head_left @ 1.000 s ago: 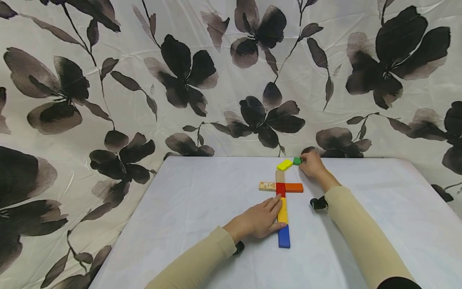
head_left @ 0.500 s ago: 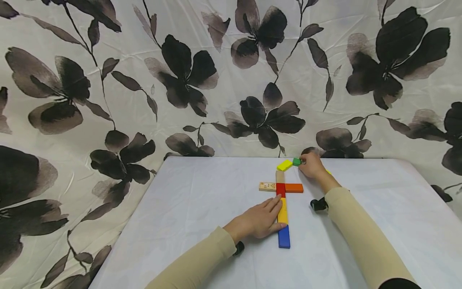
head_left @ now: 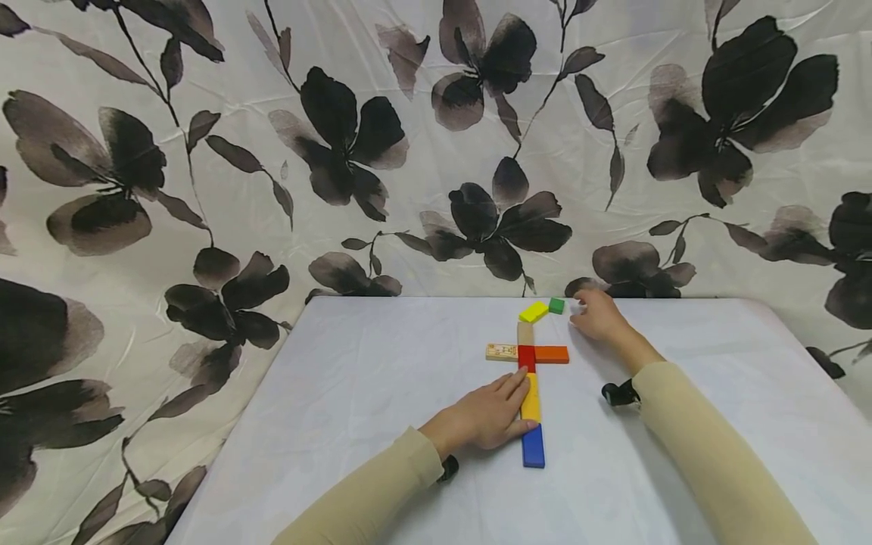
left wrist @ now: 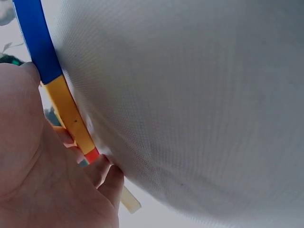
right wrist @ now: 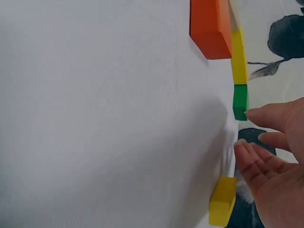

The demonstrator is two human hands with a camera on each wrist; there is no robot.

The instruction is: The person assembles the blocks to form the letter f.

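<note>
My left hand lies flat with extended fingers over a row of toy blocks. Its fingertips touch the red block and yellow block; its thumb rests where yellow meets the blue block. An orange block and a printed wooden block flank the red one. Beyond it come a plain wooden block, an angled yellow block and a green block. Just right of the green block, my right hand holds nothing, thumb and fingers apart.
Another yellow block lies near the far table edge in the right wrist view, hidden behind the right hand in the head view. White cloth covers the table. Behind it hangs a flower-printed curtain.
My right hand has let go of the green block and drawn slightly right, away from it. The left hand stays in place on the blocks.
</note>
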